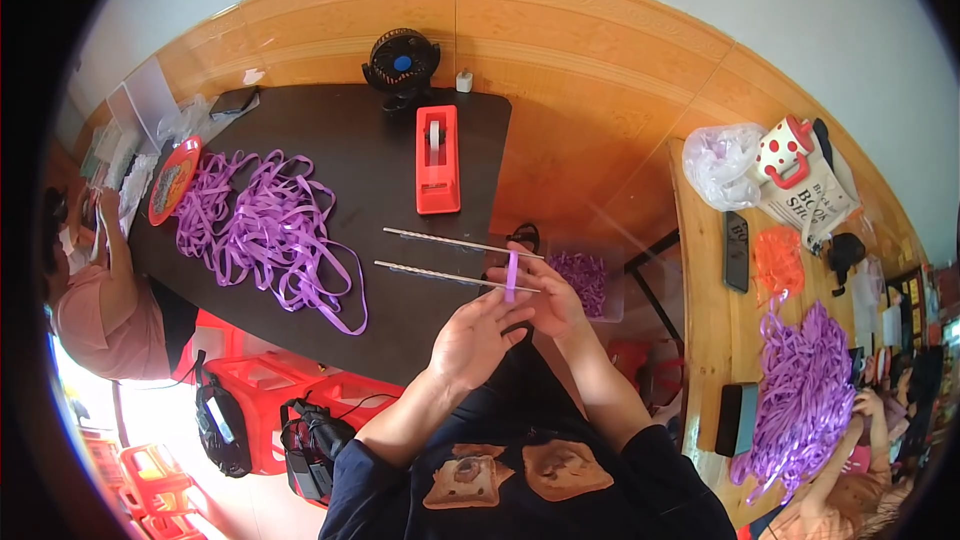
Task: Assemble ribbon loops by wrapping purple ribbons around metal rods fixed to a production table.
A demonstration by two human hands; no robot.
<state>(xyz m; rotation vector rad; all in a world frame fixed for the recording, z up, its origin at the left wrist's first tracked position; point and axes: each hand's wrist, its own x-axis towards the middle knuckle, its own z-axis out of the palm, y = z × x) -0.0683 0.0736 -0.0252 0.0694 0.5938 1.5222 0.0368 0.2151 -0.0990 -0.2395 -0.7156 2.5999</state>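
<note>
Two thin silver rods with a twisted pattern, like metal chopsticks [430, 275], stick out side by side over the dark table's right edge. A short purple ribbon band [512, 275] spans both rods near their right ends. My right hand [556, 305] has its fingers around the band and the rod ends, closed on the ribbon. My left hand [472, 342] is below the lower rod, palm turned up and fingers apart, with fingertips by the band's lower end. Where the fingers overlap, their exact contact is hidden.
A purple ribbon heap [270, 225] lies on the dark table [385, 310], near a red tape dispenser [437, 160] and black fan [402, 65]. A bin of purple pieces [580, 280] stands beyond my right hand. Co-workers sit left [115, 310] and right [850, 480], beside more ribbon [800, 400].
</note>
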